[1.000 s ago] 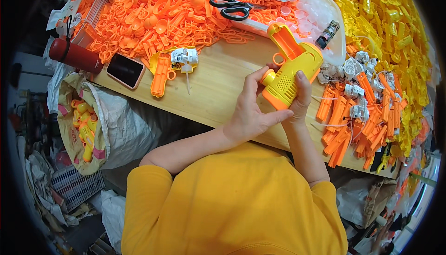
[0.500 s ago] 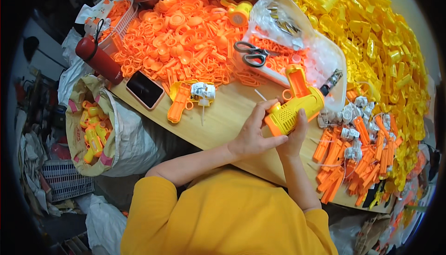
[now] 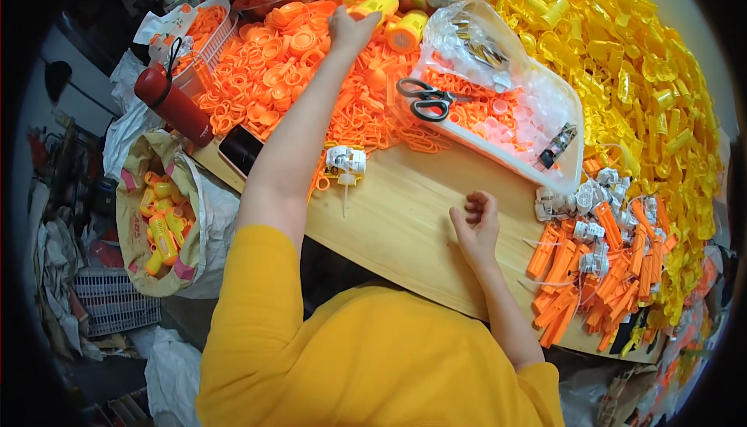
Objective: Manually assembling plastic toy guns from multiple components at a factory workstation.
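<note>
My left hand (image 3: 350, 31) reaches far across the table to the back, its fingers on a yellow and orange toy gun (image 3: 376, 3) lying on the heap of orange plastic rings (image 3: 288, 69). My right hand (image 3: 476, 223) rests on the bare wooden tabletop (image 3: 405, 224) near me, fingers loosely curled with nothing in them. A small white motor unit (image 3: 346, 161) lies on the wood beside my left forearm.
Black-handled scissors (image 3: 424, 100) lie on a white tray (image 3: 572, 135) of small parts, with a clear bag of metal pieces (image 3: 467, 42). Yellow parts (image 3: 646, 77) are heaped at right, orange bars (image 3: 583, 287) and white units below them. At left are a red bottle (image 3: 175, 104), a phone (image 3: 240, 149) and a sack of toys (image 3: 159, 209).
Both hands held the toy gun in front of me. Now my left hand has carried it to the far orange heap, and my right hand has let go and dropped to the table.
</note>
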A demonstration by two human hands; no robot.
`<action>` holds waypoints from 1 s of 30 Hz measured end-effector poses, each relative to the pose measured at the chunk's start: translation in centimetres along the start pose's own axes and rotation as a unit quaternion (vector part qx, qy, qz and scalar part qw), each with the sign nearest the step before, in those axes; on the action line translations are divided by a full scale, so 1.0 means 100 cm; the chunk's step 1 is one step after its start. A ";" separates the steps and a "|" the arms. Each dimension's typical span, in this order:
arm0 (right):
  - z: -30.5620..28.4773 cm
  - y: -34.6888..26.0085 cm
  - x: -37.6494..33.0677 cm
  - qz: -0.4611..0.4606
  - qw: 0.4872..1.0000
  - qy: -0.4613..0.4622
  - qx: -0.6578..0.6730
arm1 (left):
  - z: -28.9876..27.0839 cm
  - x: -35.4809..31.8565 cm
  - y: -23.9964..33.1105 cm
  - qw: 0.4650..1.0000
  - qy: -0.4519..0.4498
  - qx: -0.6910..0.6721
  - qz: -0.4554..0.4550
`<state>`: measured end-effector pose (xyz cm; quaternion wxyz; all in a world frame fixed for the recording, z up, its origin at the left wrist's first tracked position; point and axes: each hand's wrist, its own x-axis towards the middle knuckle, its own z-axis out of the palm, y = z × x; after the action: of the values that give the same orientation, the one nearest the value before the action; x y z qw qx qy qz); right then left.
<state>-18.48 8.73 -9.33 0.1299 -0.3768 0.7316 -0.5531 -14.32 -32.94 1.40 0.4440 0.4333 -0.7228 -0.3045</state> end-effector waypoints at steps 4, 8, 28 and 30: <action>-0.001 -0.001 0.002 0.008 1.000 -0.010 -0.003 | 0.002 0.013 -0.003 0.988 -0.150 0.007 -0.044; -0.005 0.002 0.004 0.013 1.000 -0.024 0.008 | -0.050 -0.033 0.000 0.984 -0.138 0.033 0.110; -0.101 -0.056 0.052 -0.093 0.994 0.058 -0.011 | -0.094 -0.288 0.023 0.888 -0.310 0.155 0.304; -0.132 -0.045 0.092 -0.085 0.984 0.129 -0.087 | -0.070 -0.306 0.036 0.885 -0.347 0.112 0.289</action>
<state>-30.92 11.29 1.55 -0.0462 -0.3734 0.7528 -0.5401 -2.22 -4.34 -4.26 0.1813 0.1186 -0.9533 -0.2106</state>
